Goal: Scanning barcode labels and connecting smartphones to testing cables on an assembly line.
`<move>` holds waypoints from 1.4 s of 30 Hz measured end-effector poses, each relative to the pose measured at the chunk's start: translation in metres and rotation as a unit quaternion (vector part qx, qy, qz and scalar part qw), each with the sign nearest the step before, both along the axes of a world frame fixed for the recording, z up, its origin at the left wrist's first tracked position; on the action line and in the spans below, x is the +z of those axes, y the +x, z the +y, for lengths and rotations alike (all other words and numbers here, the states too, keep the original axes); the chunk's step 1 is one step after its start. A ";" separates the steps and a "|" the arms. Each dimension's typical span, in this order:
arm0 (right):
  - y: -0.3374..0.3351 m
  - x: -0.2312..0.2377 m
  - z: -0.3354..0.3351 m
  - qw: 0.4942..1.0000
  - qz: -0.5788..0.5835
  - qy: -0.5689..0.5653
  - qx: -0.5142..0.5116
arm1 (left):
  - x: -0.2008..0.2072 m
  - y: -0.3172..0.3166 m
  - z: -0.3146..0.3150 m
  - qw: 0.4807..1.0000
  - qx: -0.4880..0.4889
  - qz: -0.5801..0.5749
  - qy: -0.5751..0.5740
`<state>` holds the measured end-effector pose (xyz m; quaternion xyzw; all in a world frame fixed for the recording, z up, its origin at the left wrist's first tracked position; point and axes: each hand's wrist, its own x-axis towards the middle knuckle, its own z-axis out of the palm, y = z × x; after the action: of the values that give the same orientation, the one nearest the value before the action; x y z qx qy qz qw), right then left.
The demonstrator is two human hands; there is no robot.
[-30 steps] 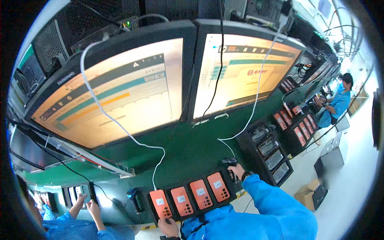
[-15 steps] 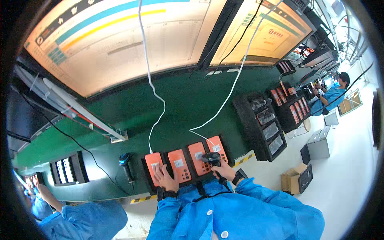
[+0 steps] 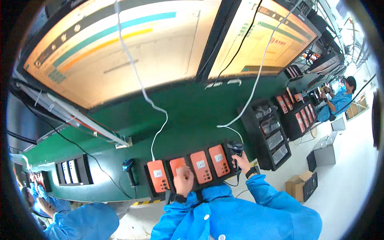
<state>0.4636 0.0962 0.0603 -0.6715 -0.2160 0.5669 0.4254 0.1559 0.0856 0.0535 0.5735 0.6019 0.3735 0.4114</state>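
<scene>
The left hand (image 3: 184, 182) is over the second orange phone (image 3: 177, 164) from the left, at the lower centre of the frame, its fingers bent and blurred; whether they pinch something or only touch the phone, I cannot tell. The right hand (image 3: 242, 163), right of it, is wrapped around the handle of a dark barcode scanner (image 3: 235, 149), held upright just beside the rightmost phone (image 3: 218, 160).

Four phones lie camera side up in a black tray (image 3: 148, 181) along the near edge of the green worktop (image 3: 192, 120). The leftmost phone (image 3: 158, 176) has a white cable (image 3: 159, 131) at its top end; the second phone's label area is covered by the left hand.

The step in hand looks like handling the second phone by its back, with the scanner at the ready. If that phone is to be scanned, the move calls for clearing the left fingers from the label area and bringing the scanner's head leftward over it, without snagging the cable.
</scene>
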 end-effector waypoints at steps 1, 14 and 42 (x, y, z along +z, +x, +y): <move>0.010 -0.010 0.011 0.999 -0.017 0.030 -0.018 | 0.001 0.016 0.006 0.999 -0.020 -0.045 0.013; 0.001 -0.042 0.056 0.979 -0.084 0.160 -0.097 | -0.026 0.059 0.045 0.996 0.016 0.057 -0.071; -0.097 0.097 0.029 0.841 -0.248 0.248 0.412 | 0.036 0.023 -0.004 0.991 -0.092 0.059 0.081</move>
<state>0.3664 0.1251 0.1576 -0.5111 -0.7039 0.4323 0.2375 0.1789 0.0819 0.0893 0.6787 0.5378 0.3471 0.3602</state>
